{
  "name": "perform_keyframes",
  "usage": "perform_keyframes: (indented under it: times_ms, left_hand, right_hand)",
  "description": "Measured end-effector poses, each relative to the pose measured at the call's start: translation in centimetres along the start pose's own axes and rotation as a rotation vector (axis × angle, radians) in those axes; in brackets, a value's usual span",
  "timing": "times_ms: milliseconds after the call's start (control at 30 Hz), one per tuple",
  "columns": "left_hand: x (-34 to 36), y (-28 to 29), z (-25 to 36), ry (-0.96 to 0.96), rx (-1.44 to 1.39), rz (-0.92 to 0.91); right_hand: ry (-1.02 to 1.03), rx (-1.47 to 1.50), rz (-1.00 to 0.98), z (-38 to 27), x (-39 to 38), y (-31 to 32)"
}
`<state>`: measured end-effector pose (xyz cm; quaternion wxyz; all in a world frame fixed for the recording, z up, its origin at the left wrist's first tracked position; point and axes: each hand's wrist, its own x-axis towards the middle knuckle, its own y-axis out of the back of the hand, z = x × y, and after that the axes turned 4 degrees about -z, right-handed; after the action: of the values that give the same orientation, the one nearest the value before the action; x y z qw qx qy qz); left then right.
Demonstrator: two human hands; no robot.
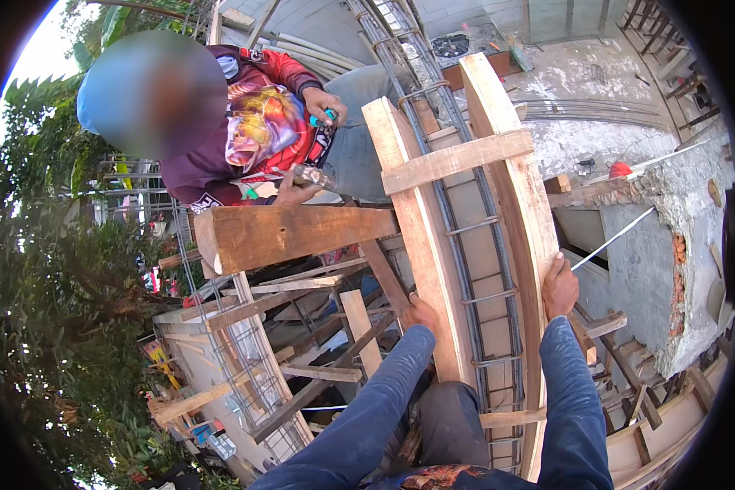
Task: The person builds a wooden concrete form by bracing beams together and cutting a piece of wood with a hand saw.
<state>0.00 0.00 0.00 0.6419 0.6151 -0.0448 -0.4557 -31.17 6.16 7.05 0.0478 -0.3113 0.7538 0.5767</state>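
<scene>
My left hand (419, 313) is closed around the outer edge of the left formwork board (412, 196). On the other side, my right hand (560, 287) grips the outer edge of the right formwork board (524, 204). Between the boards runs a rebar cage (490, 269) with stirrups across its long bars. A short wooden cleat (457, 162) bridges both boards toward the far end. A thin white rod (616, 239) ends beside my right hand; I cannot tell whether the hand touches it.
A person in a red and purple shirt (265, 122) sits at the far left, a teal-handled tool (325, 117) in one hand. A thick timber (302, 235) juts left from the formwork. Scaffold planks (359, 327) cross below. Broken concrete wall (682, 269) stands at right.
</scene>
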Motion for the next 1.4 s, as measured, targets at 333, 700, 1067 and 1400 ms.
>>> perform_keyframes:
  times_ms: [333,700,1067,1400]
  left_hand:
    - [-0.2,-0.2,-0.7,-0.059,0.028,0.039]
    - [-0.3,-0.6,0.2,-0.055,0.002,0.036]
    - [-0.7,0.0,0.5,-0.049,-0.081,0.023]
    - [0.4,-0.6,-0.5,-0.052,-0.040,0.046]
  right_hand:
    - [0.033,-0.013,0.032,0.3,-0.3,-0.1]
    - [0.017,-0.006,0.046,-0.3,0.0,0.3]
    - [0.044,-0.001,0.062,-0.3,-0.1,0.2]
    - [0.041,-0.026,0.047,-0.1,-0.1,-0.3]
